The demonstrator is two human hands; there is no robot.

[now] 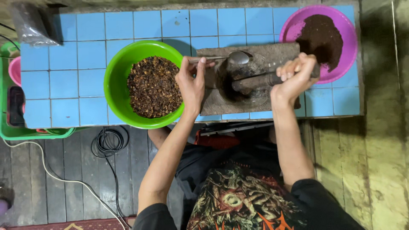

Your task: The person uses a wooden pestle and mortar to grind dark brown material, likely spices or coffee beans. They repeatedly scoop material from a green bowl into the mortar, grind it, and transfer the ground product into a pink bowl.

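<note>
From the head camera, looking straight down, a blue-tiled counter carries everything. Near its middle, toward the front edge, lies a grey stone mortar slab with a dark hollow ground into it. The right hand is clamped around a stone pestle, fingers wrapped over its outer end; the pestle's long axis runs almost parallel to the counter's front edge, tilting slightly so that its free end points leftward into the hollow, where it meets the stone. The left hand is closed in a pinch on the handle of a metal spoon, whose handle also runs left to right, with the bowl lying over the far rim of the hollow, just beyond the pestle's tip. So both tools reach the hollow from opposite sides, the spoon from the left hand, the pestle from the right, and the hollow sits between the two hands, somewhat nearer the left. Just left of the left hand, touching the slab's side or nearly so, stands a green bowl holding dark, coarse roasted bits. At the counter's far right corner, partly behind the slab, a purple bowl holds a fine dark powder. A clear plastic bag sits at the far left corner.
</note>
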